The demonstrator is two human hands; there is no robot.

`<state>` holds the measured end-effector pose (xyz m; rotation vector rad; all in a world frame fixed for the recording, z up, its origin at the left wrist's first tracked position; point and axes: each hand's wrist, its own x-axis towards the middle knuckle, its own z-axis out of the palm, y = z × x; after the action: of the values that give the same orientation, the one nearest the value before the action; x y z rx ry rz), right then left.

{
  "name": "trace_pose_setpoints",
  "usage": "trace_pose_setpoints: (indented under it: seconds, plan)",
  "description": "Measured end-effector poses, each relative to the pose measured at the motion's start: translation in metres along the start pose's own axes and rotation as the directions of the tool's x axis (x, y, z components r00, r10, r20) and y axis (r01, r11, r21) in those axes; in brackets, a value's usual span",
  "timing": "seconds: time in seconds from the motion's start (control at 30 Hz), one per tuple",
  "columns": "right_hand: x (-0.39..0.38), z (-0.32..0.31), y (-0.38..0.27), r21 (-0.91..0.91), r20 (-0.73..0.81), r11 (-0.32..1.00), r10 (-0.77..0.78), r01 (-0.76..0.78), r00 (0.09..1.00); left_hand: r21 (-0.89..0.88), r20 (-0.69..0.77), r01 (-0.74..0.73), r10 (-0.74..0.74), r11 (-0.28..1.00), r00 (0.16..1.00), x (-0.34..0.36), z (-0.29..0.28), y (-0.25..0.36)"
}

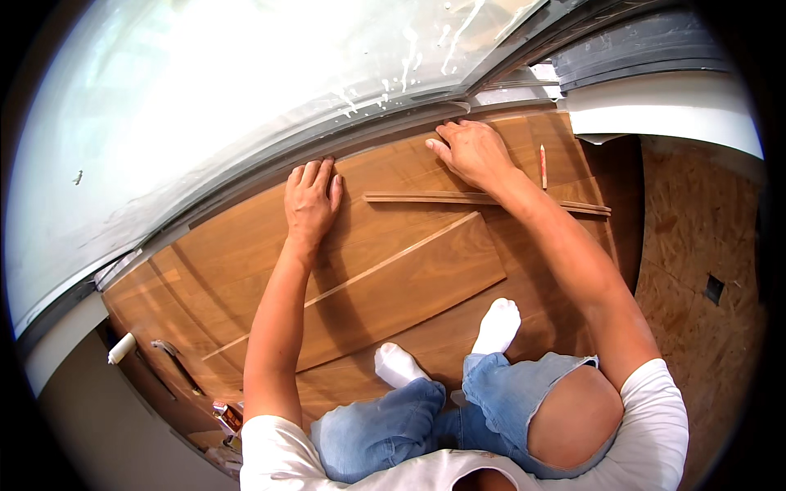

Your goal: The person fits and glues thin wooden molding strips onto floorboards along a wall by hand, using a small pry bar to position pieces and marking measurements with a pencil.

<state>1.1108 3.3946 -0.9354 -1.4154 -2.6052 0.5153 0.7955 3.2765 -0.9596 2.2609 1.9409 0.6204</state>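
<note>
Both hands press on a brown wood-look floorboard that runs along the window's bottom frame. My left hand lies on it with the fingertips at the far edge and the thumb apart; it holds nothing. Farther right, my right hand rests the same way, fingertips close to the frame and thumb out to the left. A narrow cut strip of board lies below the right hand, partly hidden by my right forearm. Nearer to me sits a loose plank, angled across the floor. A red pencil lies right of my right hand.
A large, bright, streaked window stands along the far side. At the lower left are a hammer, a white tube and a small box. Bare chipboard shows at the right. My socked feet are on the boards.
</note>
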Motion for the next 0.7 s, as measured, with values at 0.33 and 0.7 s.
trace_pose_setpoints:
  seconds: [0.33,0.7]
  plan:
    - [0.012,-0.004,0.014,-0.028,-0.004,0.998,-0.049,0.049,0.999,-0.011,-0.037,-0.027,0.026,1.0,0.999,0.001,0.001,-0.002]
    - [0.018,-0.019,0.058,-0.201,0.004,0.958,-0.209,0.206,0.978,-0.025,-0.027,0.06,-0.061,0.998,0.998,0.009,-0.004,0.004]
